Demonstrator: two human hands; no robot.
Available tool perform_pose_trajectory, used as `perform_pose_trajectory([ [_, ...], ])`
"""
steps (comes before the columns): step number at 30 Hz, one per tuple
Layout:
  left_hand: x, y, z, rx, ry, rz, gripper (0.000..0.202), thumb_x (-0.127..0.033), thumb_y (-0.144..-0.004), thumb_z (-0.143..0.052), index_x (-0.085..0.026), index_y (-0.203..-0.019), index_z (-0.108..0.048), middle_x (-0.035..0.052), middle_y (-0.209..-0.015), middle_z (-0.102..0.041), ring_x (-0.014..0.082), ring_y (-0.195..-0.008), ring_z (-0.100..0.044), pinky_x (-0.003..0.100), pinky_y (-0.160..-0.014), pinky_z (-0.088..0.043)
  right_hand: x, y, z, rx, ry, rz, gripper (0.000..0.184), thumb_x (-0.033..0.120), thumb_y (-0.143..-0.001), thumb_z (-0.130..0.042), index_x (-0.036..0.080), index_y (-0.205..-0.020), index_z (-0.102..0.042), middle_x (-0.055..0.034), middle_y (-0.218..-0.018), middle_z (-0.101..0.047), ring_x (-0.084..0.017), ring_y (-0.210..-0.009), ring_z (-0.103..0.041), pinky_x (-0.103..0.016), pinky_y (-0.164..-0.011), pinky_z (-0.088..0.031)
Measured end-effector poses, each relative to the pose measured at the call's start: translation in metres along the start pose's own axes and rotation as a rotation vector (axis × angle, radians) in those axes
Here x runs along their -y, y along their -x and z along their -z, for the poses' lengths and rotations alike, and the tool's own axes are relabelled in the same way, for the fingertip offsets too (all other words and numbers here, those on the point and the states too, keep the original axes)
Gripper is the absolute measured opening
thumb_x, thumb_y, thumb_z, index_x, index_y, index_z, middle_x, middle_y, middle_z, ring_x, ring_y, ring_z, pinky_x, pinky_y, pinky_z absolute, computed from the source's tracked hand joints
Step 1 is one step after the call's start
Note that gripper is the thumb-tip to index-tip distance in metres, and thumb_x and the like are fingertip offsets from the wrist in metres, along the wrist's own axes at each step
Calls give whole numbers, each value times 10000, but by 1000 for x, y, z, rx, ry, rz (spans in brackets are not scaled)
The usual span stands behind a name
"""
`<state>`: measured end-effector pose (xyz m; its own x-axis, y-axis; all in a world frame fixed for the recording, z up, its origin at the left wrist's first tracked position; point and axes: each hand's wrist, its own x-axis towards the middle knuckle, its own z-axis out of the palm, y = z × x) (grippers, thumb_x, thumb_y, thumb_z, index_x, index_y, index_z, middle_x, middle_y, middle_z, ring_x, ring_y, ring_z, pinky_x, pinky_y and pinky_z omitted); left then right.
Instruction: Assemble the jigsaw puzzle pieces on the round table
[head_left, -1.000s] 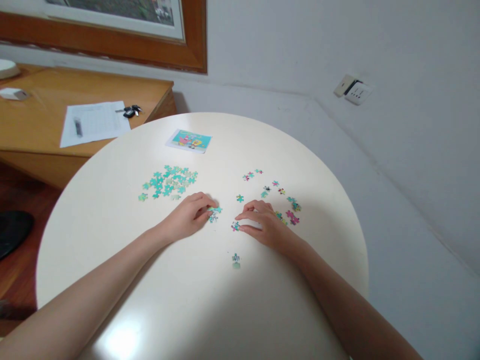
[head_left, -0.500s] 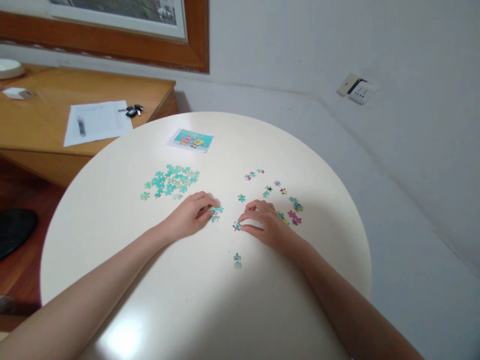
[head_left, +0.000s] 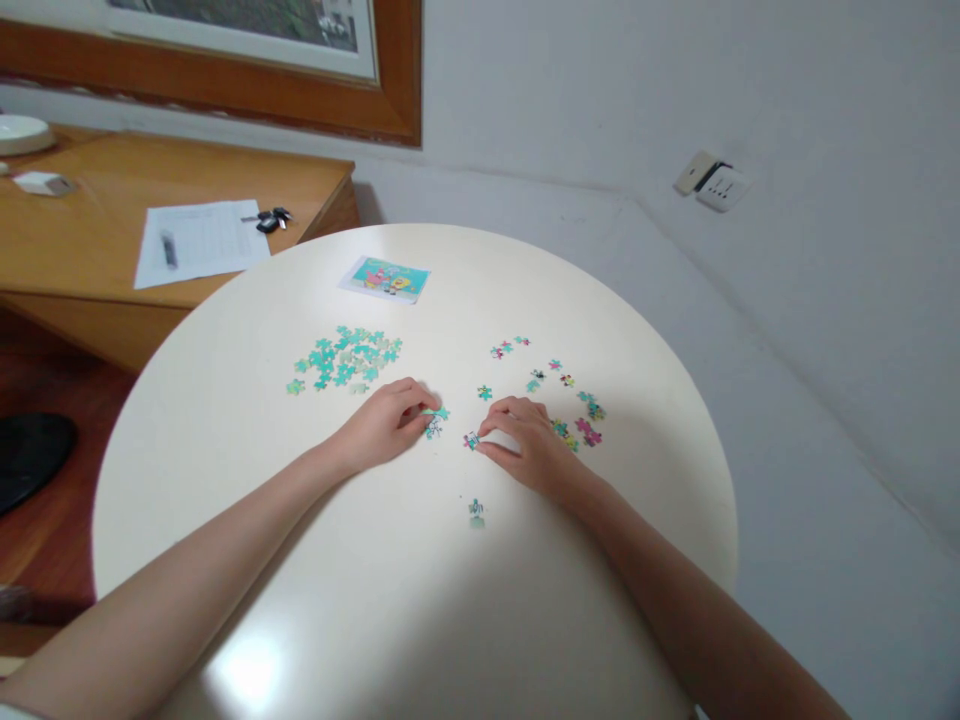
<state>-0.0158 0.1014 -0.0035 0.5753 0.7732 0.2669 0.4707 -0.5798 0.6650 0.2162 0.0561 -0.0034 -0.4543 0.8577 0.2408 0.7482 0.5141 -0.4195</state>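
Note:
On the round white table (head_left: 337, 600), my left hand (head_left: 391, 424) pinches a green jigsaw puzzle piece (head_left: 441, 412), with another patterned piece (head_left: 433, 428) just below it. Across a small gap, my right hand (head_left: 525, 440) holds a pink, white and teal puzzle piece (head_left: 471, 440) between thumb and index finger. A lone puzzle piece (head_left: 485, 392) lies above the gap between my hands. Nearer to me are pale pieces (head_left: 476, 512) that look joined. Yellow-green pieces (head_left: 562, 432) are partly covered by my right hand.
A pile of green pieces (head_left: 349, 357) lies at the left. Pink pieces (head_left: 589, 432) and other loose ones are scattered at the right. Toward the back is a cartoon picture card (head_left: 390, 278). A wooden desk (head_left: 97, 215) behind bears paper (head_left: 199, 243) and keys (head_left: 271, 219).
The piece in my right hand has turned slightly and shifted a little up and left. My left hand keeps its pinch. The whole view has shifted slightly.

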Motion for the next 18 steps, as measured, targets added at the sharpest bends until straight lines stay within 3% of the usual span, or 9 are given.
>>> perform_pose_trajectory([
  [13, -1, 0, 2, -11, 13, 26, 149, -216, -817, -488, -155, -861, -616, 33, -756, -564, 106, -606, -507, 235, -578, -427, -6, 1, 3, -26, -32, -41, 51, 226, -783, -642, 205, -791, -596, -47, -924, -608, -190, -939, -565, -345, -840, -325],
  [18, 1, 1, 2, -6, 48, 44, 150, -231, -822, -491, -153, -860, -613, 33, -761, -566, 104, -612, -507, 228, -575, -420, -6, 1, 4, -16, -26, -9, 159, 242, -791, -638, 226, -949, -640, -72, -1005, -615, -208, -989, -557, -364, -868, -343],
])
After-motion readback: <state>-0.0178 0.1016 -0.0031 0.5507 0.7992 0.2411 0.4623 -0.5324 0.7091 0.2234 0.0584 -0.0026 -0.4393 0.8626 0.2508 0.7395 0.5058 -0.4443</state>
